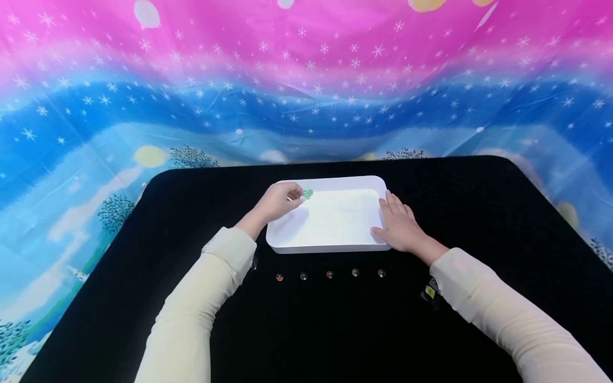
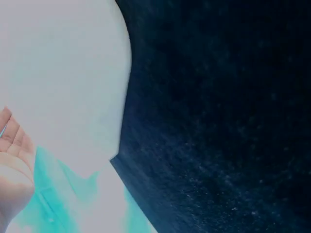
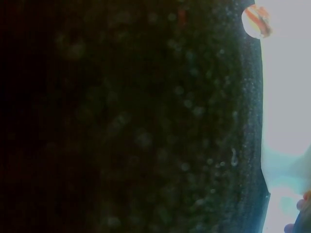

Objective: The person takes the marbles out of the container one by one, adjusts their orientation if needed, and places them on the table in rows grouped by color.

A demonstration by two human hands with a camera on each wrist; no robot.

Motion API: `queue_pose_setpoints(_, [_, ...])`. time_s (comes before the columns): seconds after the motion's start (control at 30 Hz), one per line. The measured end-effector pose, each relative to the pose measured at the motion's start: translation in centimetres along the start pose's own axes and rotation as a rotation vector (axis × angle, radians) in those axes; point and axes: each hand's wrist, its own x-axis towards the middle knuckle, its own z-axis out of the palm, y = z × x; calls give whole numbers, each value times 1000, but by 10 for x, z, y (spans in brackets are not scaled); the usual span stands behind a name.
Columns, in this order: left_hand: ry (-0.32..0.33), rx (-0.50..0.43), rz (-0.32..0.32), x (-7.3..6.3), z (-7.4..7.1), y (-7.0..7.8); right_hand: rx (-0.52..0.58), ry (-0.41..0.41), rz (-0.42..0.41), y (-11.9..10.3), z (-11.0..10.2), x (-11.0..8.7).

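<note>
Several green glass marbles (image 1: 308, 193) cluster at the back left inside a white rectangular tray (image 1: 330, 248). My left hand (image 1: 280, 201) reaches over the tray's left side, thumb and index finger bent together and pinching at the marbles. Only part of that left hand (image 2: 17, 170) shows at the edge of the left wrist view, which does not show the marbles. Over the tray's right rim lies my right hand (image 1: 399, 223), fingers extended and thumb over the near corner. A sliver of its fingertips (image 3: 301, 204) appears low in the right wrist view.
Several multicoloured glass marbles (image 1: 329, 274) form a spaced row in front of the tray. One orange and white marble (image 3: 256, 22) shows in the right wrist view. A black cloth (image 1: 335, 330) covers the table, with a patterned curtain (image 1: 306, 106) behind it.
</note>
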Motion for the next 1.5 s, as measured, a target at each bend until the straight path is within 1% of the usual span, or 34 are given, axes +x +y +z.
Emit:
queue_pose_setpoints(0.23, [19, -39, 93, -16, -1, 13, 9, -3, -3, 2, 2, 0])
queue_pose_setpoints(0.5, [20, -38, 144, -34, -4, 19, 25, 6, -13, 2, 3, 1])
queue_pose_setpoints(0.67, [5, -46, 179, -44, -7, 23, 22, 4, -10, 2, 3, 1])
queue_pose_setpoints(0.93, [-14, -82, 276, -65, -9, 31, 29, -4, -13, 2, 5, 2])
queue_pose_setpoints(1.07, [-18, -73, 292, -76, -8, 32, 16, -4, -21, 2, 4, 2])
queue_pose_setpoints(1.2, [-19, -48, 302, -86, -7, 32, 2, 2, -21, 3, 4, 2])
queue_pose_setpoints(1.3, [-25, -27, 321, -93, -5, 30, 2, 13, -20, 3, 3, 1])
queue_pose_setpoints(1.4, [-29, -25, 331, -101, -4, 28, -2, 20, -16, 2, 3, 0])
queue_pose_setpoints(1.5, [-33, -43, 321, -107, -3, 25, -6, 24, -9, 1, 2, 0])
